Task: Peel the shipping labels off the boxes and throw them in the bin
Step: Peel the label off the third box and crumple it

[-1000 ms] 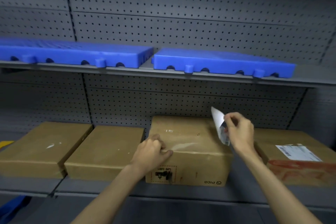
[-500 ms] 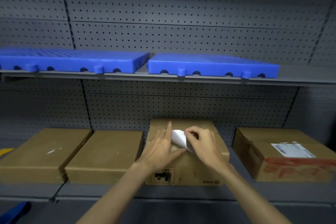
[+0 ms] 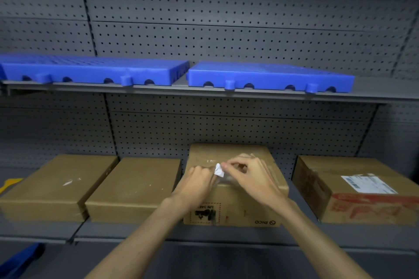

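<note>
Both hands meet over the middle box [image 3: 229, 190] on the lower shelf [image 3: 127, 232]. The left hand [image 3: 197, 184] and the right hand [image 3: 251, 178] each pinch a small white crumpled label [image 3: 219, 170] between their fingertips, seemingly free of the box (the blur makes this uncertain). The far-right box [image 3: 353, 190] has a white label [image 3: 368, 184] stuck flat on its top. Two plain boxes [image 3: 133, 188] sit to the left.

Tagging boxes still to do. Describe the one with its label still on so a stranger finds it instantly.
Look at the lower shelf of the grey pegboard rack, where four brown boxes sit in a row. The labelled box is the far-right one, right of the box under both hands. Only it has a flat white label on top and red print along its front.
</note>
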Motion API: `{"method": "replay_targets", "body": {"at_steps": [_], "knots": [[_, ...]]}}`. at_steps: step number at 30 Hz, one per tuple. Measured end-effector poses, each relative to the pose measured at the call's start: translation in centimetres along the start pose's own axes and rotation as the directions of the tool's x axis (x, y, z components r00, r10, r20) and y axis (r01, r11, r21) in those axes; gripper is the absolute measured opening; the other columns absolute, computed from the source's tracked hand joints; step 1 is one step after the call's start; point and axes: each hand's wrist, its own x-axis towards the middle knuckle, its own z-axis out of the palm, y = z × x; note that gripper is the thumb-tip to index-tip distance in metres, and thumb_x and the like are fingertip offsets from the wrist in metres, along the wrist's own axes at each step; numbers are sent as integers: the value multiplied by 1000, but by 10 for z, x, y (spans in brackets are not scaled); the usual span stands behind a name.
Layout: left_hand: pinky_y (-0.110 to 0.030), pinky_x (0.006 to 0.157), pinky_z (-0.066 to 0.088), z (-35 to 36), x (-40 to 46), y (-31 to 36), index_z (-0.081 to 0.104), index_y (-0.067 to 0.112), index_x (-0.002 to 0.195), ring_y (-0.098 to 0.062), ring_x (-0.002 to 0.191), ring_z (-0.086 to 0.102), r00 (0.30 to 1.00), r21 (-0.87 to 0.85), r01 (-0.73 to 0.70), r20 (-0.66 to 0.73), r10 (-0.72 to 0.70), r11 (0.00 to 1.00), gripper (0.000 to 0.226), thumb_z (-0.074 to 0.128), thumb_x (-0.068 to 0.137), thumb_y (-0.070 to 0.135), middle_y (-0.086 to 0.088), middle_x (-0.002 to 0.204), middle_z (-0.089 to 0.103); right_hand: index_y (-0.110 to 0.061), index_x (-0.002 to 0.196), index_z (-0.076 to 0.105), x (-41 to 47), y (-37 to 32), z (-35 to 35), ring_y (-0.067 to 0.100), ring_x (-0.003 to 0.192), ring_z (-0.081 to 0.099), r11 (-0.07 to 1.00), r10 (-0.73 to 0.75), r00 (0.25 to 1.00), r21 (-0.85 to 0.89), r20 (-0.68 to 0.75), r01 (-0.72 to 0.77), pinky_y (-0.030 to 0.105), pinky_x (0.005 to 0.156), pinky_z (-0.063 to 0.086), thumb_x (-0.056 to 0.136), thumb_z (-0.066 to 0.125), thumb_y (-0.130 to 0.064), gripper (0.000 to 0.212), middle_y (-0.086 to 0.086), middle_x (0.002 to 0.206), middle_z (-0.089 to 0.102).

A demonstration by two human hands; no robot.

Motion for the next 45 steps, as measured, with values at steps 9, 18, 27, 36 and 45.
{"method": "replay_targets", "body": {"at_steps": [9,18,27,36,45], "knots": [[-36,65,49,-5,-1,-2,46,20,89,-16,72,52,995,-158,-42,86,56,987,26,36,102,40,-1,89,58,-27,81,65,0,5,4,10,75,54,991,-99,993,93,60,93,38,71,48,85,69,-32,8,-13,88,56],[-21,71,36,-10,-5,9,0,27,154,-19,101,57,988,-338,56,156,-3,939,80,39,94,62,-11,114,58,-21,75,69,5,11,-11,23,64,51,969,-30,999,246,46,17,29,63,41,85,70,-20,10,-12,74,64],[-16,78,45,2,-15,11,-14,37,150,12,85,56,995,-477,31,94,16,878,84,41,92,64,21,95,62,-12,76,72,2,22,-18,3,48,45,942,80,996,324,46,-90,15,51,34,85,71,-14,9,-17,54,60],[-35,97,51,9,-15,-7,2,44,151,-7,116,56,998,-342,54,53,-38,938,100,50,72,83,10,143,49,-17,78,74,1,39,-26,19,67,67,937,190,980,309,-60,-163,24,67,50,83,73,-15,6,0,75,73],[-12,75,42,8,-5,12,42,34,139,-2,102,57,995,-280,-10,-96,-18,960,61,66,85,49,10,125,62,-12,83,76,-11,17,-13,-8,55,57,951,141,988,285,-57,-119,4,52,39,86,70,-13,7,-13,63,69]]}}
